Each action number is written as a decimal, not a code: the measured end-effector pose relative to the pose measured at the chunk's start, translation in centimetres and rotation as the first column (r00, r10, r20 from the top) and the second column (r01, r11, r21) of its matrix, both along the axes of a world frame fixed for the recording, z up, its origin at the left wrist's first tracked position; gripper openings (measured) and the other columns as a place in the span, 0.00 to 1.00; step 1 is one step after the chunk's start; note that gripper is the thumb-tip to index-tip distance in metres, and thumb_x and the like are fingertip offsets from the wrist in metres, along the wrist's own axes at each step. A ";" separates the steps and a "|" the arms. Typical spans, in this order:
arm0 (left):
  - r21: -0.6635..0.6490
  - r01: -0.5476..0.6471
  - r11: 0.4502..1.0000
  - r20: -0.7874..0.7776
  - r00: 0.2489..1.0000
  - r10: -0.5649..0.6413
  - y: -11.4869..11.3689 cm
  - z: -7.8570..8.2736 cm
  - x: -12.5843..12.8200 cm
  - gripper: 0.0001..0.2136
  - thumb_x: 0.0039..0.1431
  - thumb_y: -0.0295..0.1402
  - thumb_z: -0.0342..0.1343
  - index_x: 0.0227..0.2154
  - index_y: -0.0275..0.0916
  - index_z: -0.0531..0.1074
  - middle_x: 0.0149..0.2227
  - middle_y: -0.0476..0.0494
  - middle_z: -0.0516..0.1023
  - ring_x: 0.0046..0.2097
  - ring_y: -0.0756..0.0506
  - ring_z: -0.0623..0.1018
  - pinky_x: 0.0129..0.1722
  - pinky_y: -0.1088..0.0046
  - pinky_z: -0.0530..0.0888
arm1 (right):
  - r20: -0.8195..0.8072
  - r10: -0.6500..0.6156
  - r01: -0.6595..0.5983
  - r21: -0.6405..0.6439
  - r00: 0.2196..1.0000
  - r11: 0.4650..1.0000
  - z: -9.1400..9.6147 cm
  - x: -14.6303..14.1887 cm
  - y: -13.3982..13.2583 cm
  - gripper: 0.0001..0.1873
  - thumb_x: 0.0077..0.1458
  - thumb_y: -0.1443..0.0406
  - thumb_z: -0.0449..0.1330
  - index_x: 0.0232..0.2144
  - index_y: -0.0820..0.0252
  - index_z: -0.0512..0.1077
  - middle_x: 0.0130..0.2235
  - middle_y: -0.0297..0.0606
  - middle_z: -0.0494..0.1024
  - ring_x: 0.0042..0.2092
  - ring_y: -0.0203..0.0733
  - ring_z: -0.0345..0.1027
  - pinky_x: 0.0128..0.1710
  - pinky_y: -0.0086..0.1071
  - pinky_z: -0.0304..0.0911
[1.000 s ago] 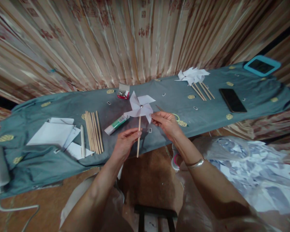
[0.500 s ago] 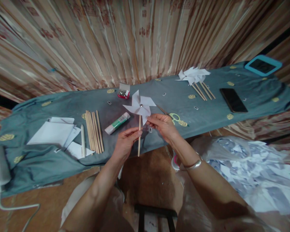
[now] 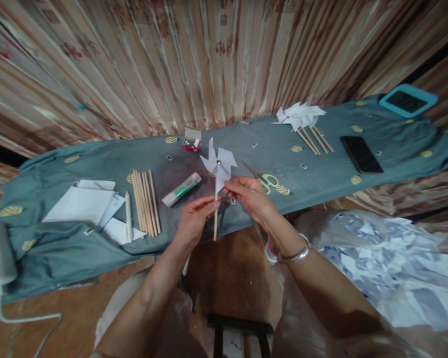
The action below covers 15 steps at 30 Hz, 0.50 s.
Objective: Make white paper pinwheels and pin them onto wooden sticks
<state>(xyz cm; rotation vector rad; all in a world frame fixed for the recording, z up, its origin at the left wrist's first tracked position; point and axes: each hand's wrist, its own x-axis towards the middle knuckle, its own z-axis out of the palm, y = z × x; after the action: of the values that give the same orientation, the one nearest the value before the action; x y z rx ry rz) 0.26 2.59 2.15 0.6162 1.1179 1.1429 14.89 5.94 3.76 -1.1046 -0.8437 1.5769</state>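
A white paper pinwheel [image 3: 224, 160] with a shiny pin at its centre is held upright over the near edge of the table. My left hand [image 3: 194, 217] is closed on its wooden stick, fingers and thumb pinching it below the blades. My right hand [image 3: 248, 195] is closed too, with thumb and forefinger at the lower blade of the same pinwheel. Behind my right hand lie scissors [image 3: 268, 182] with yellow-green handles. A glue stick [image 3: 181, 189] with a green label rests left of the pinwheel, and beyond it stands an open small box of pins [image 3: 191, 141].
Wooden sticks [image 3: 145, 203], a white pen-like tool [image 3: 128, 217] and paper sheets [image 3: 80, 205] lie at left. Finished pinwheels [image 3: 300, 117], a phone [image 3: 361, 154] and a blue-framed device [image 3: 408, 101] are at right. A bag of paper scraps [image 3: 388, 268] stands below, a stool [image 3: 241, 325] underneath.
The pinwheel's blades have turned about the pin, and my right hand has shifted slightly left along with the lower blade. My left hand keeps its grip on the stick.
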 end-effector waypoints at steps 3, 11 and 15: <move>-0.012 -0.002 1.000 0.014 1.000 0.003 0.0 0.1 0.0 0.15 0.27 0.35 0.75 0.23 0.39 0.81 0.25 0.49 0.80 0.27 0.53 0.72 0.31 0.76 0.69 | -0.009 0.002 -0.002 0.006 1.000 1.000 0.1 0.0 0.0 0.18 0.31 0.53 0.74 0.17 0.59 0.75 0.21 0.31 0.76 0.24 0.29 0.62 0.26 0.27 0.57; -0.052 0.047 0.998 0.046 0.998 -0.044 0.0 0.9 -0.3 0.17 0.25 0.36 0.76 0.24 0.37 0.82 0.24 0.48 0.80 0.26 0.54 0.72 0.30 0.79 0.69 | 0.095 -0.116 0.114 0.022 0.989 0.993 1.0 1.9 0.6 0.23 0.37 0.46 0.71 0.20 0.60 0.77 0.23 0.34 0.78 0.24 0.31 0.63 0.26 0.29 0.57; -0.064 0.098 0.993 0.052 0.994 -0.095 -0.3 1.1 -0.4 0.16 0.27 0.34 0.76 0.24 0.38 0.82 0.25 0.47 0.81 0.26 0.54 0.73 0.30 0.79 0.70 | 0.110 -0.242 0.239 0.042 0.964 0.970 1.0 3.4 1.4 0.25 0.34 0.43 0.71 0.24 0.58 0.77 0.28 0.35 0.80 0.27 0.33 0.66 0.28 0.29 0.61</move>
<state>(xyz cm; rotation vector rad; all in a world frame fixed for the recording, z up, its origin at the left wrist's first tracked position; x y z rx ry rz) -0.12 2.28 3.27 0.5815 1.0693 1.0282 18.30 7.30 4.71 -1.2377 -0.7727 1.3066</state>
